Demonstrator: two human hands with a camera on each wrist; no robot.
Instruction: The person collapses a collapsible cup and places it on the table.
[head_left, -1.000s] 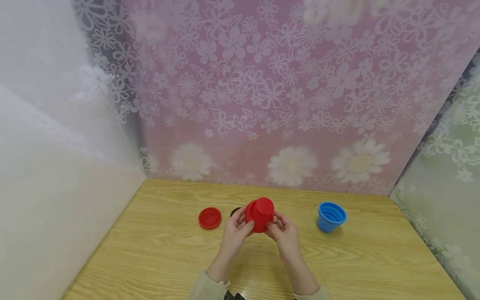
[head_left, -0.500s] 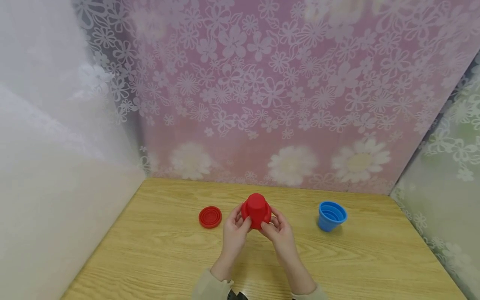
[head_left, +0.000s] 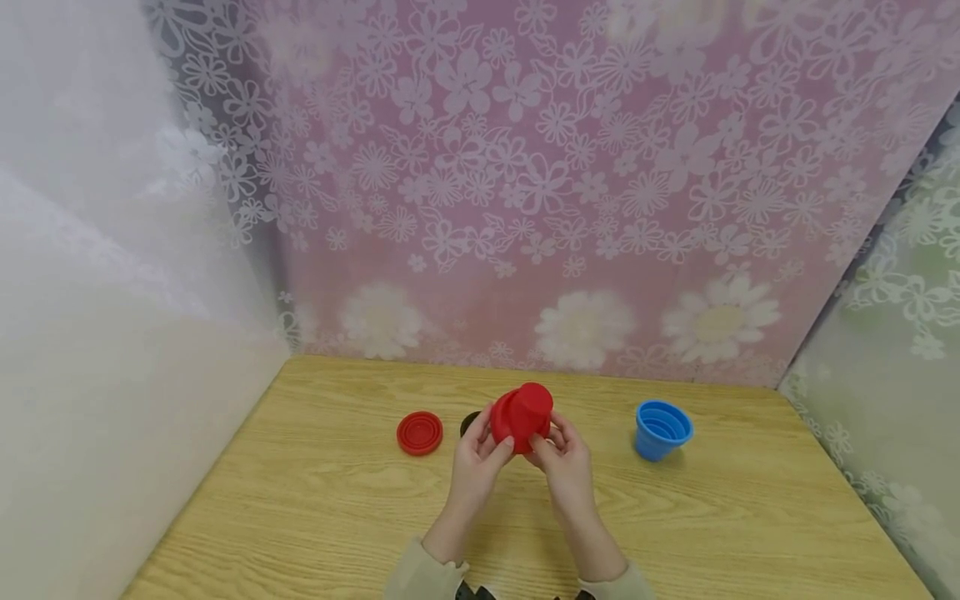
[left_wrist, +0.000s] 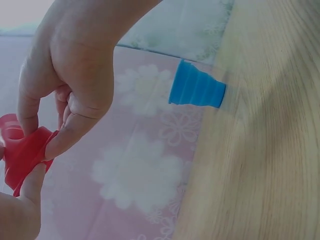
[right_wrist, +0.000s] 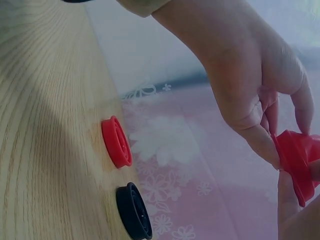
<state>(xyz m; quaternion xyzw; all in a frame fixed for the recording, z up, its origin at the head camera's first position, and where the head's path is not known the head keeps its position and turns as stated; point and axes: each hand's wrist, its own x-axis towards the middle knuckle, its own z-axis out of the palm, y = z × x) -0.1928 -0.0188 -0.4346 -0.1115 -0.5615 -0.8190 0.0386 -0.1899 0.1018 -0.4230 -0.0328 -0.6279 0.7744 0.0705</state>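
A red collapsible silicone cup (head_left: pixel 531 408) is held above the table between both hands, its narrow base tilted up and to the right and its wall folded unevenly. The left hand (head_left: pixel 474 465) grips its left side, thumb on the near wall and fingers behind. On the opposite side, the right hand (head_left: pixel 564 467) pinches the wall with its thumb against the cup. In the left wrist view, the right hand (left_wrist: pixel 75 75) shows large above the cup (left_wrist: pixel 27 152); the left hand (left_wrist: pixel 20 212) is partly cut off. The cup's opening is hidden.
A flattened red collapsible cup (head_left: pixel 420 433) lies to the left on the wooden table (head_left: pixel 330 500). Beside it is a flattened black one (right_wrist: pixel 134 212), mostly hidden behind the left hand in the head view. An extended blue cup (head_left: pixel 662 431) stands at right.
The red cup first straightened and moved left, then tilted its base back to the right. Both hands keep hold of it. The black cup went out of sight behind the hand and shows again.
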